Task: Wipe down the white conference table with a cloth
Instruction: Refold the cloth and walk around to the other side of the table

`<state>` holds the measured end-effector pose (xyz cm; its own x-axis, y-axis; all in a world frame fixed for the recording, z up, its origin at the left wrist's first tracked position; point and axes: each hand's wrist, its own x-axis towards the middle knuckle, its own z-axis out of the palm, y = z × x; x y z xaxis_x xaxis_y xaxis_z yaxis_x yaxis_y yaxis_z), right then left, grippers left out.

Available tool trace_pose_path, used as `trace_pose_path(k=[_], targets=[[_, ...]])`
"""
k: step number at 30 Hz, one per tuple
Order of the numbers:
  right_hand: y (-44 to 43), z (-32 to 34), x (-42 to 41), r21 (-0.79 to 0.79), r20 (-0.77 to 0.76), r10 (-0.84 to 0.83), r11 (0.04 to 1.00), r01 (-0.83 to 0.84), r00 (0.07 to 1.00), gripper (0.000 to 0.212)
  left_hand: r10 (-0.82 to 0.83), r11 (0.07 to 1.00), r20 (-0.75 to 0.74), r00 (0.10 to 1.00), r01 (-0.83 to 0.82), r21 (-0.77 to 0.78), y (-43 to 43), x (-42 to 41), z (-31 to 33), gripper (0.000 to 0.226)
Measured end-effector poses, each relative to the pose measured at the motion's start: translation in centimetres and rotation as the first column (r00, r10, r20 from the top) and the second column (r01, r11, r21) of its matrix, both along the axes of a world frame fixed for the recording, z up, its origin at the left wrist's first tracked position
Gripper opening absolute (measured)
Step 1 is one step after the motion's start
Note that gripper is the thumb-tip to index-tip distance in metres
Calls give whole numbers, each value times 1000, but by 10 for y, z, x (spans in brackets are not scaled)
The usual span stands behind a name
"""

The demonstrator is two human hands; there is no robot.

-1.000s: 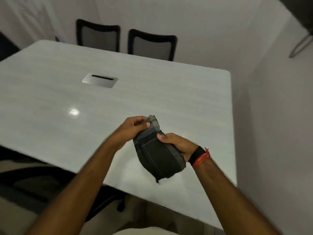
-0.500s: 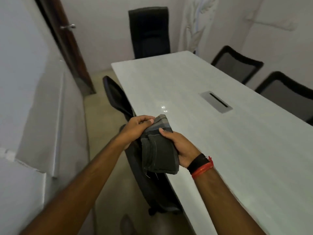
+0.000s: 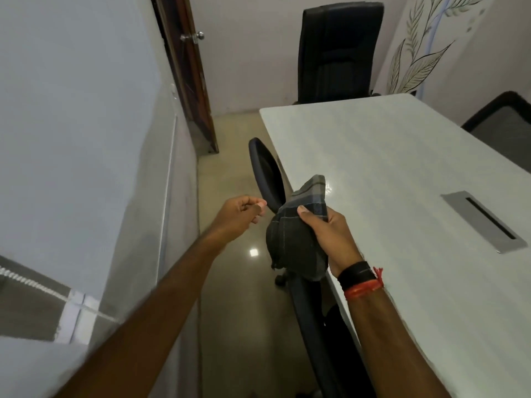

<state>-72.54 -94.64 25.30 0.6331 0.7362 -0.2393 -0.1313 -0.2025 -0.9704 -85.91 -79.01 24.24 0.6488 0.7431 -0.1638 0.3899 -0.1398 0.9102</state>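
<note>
left hand point(image 3: 240, 214) now off the cloth point(image 3: 296, 245), curled, empty; cloth beside it, clasped in right hand point(image 3: 330, 235)

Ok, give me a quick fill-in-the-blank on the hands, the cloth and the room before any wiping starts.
1. The cloth is gripped by one hand, the person's ____.
2. The left hand, fingers curled, holds ____.
3. The high-backed chair at the far end of the table is coloured ____.

Missing words: right; nothing; black.
</note>
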Motion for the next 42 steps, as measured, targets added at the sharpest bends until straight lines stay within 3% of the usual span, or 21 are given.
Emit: trace_pose_path(k=[8, 18, 29, 42], targets=[[89, -22, 27, -62, -3, -53, 997, 53, 999, 33, -16, 1000, -14, 1000, 16, -2, 83, 26, -19, 12], [237, -38, 136, -122, -1, -153, 981, 152, 988, 34, -93, 996, -49, 994, 93, 5, 248, 131, -26, 13], [423, -23, 208, -132, -28, -81, 988, 76, 996, 27, -58, 997, -4, 998, 57, -61, 419, 214, -26, 15], [678, -40, 331, -181, -19, -292, 942, 284, 956, 30, -331, 940, -44, 943, 325, -108, 686, 376, -24, 21]])
